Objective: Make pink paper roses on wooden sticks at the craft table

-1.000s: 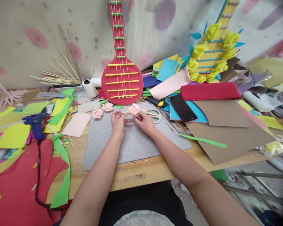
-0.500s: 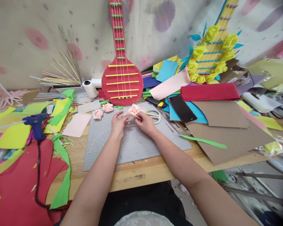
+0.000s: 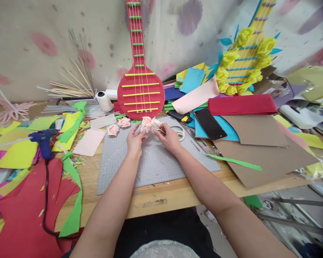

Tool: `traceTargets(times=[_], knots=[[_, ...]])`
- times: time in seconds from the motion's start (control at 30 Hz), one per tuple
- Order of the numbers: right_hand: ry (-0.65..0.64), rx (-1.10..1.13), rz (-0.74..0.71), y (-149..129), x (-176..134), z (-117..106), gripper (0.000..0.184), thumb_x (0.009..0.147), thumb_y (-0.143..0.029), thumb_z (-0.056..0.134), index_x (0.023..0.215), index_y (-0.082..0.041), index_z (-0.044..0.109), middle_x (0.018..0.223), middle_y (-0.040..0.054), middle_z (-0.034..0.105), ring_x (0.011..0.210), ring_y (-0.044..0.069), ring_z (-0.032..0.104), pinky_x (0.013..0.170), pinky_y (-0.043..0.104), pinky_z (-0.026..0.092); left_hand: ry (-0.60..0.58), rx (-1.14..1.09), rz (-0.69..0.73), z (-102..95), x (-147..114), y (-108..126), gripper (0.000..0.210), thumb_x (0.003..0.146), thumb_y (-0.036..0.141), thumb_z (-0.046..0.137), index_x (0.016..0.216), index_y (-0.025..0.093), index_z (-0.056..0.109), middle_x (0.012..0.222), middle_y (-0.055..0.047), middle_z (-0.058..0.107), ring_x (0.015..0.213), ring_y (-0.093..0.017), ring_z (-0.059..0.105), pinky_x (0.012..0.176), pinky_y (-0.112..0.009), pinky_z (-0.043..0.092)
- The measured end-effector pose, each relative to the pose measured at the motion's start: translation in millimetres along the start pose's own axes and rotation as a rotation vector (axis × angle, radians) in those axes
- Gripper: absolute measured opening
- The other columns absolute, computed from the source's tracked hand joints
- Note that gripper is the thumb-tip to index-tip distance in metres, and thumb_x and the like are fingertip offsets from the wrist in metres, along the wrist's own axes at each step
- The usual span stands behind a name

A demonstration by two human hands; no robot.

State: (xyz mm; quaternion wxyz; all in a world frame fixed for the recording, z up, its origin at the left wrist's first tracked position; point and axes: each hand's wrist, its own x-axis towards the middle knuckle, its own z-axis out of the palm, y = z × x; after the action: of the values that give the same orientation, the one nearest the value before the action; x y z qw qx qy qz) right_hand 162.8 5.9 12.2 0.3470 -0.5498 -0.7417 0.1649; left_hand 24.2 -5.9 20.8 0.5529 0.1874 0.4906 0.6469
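Note:
A pink paper rose (image 3: 146,124) is held above the cutting mat, with the fingers of my left hand (image 3: 136,142) closed on its lower left side. My right hand (image 3: 168,137) pinches a thin wooden stick (image 3: 154,125), whose far end reaches onto the rose's petals. Two finished-looking pink paper roses, one rose (image 3: 113,130) and a smaller-looking rose (image 3: 124,123), lie on the mat's upper left. White-handled scissors (image 3: 181,132) rest just beyond my right hand, partly hidden by it. The grey cutting mat (image 3: 156,165) lies under both hands.
A red paper lute (image 3: 141,91) stands against the backdrop behind my hands. A blue glue gun (image 3: 44,143) with its cord is at left among paper scraps. A black phone (image 3: 210,123), cardboard sheets (image 3: 266,157) and a green paper strip (image 3: 234,162) lie at right.
The pink rose has moved slightly left and up between my hands. The stick's tip now lies across its petals. My view has shifted a little.

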Motion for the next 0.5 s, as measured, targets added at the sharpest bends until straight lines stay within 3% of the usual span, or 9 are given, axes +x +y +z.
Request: traceTargets(times=[0.1, 0.3, 0.5], knots=[[-0.060, -0.058, -0.035, -6.1, -1.9, -1.2, 0.028, 0.088, -0.042, 0.038, 0.087, -0.019, 0.054, 0.073, 0.0017, 0.061, 0.065, 0.014, 0.055, 0.057, 0.023, 0.030, 0.025, -0.071, 0.023, 0.0, 1.0, 0.3, 0.043, 0.067, 0.000, 0.060, 0.107, 0.015, 0.054, 0.072, -0.002, 0.066, 0.064, -0.010, 0.063, 0.063, -0.021, 0.050], [-0.133, -0.111, 0.042, -6.3, -0.1, -0.8, 0.027, 0.087, -0.041, 0.042, 0.083, -0.020, 0.057, 0.076, 0.0026, 0.065, 0.069, 0.016, 0.056, 0.056, 0.023, 0.028, -0.089, -0.115, -0.001, -0.1, 1.5, 1.0, 0.052, 0.064, -0.008, 0.052, 0.111, 0.014, 0.050, 0.066, 0.000, 0.065, 0.068, -0.012, 0.065, 0.082, -0.032, 0.050], [-0.145, -0.093, 0.127, -0.9, 3.8, -0.7, 0.029, 0.086, -0.043, 0.044, 0.079, -0.020, 0.059, 0.072, 0.0021, 0.063, 0.067, 0.015, 0.055, 0.055, 0.023, 0.027, -0.153, -0.092, 0.023, -3.4, 4.4, -2.8, 0.045, 0.068, -0.004, 0.054, 0.108, 0.015, 0.048, 0.067, 0.000, 0.065, 0.065, -0.011, 0.065, 0.081, -0.033, 0.051]])
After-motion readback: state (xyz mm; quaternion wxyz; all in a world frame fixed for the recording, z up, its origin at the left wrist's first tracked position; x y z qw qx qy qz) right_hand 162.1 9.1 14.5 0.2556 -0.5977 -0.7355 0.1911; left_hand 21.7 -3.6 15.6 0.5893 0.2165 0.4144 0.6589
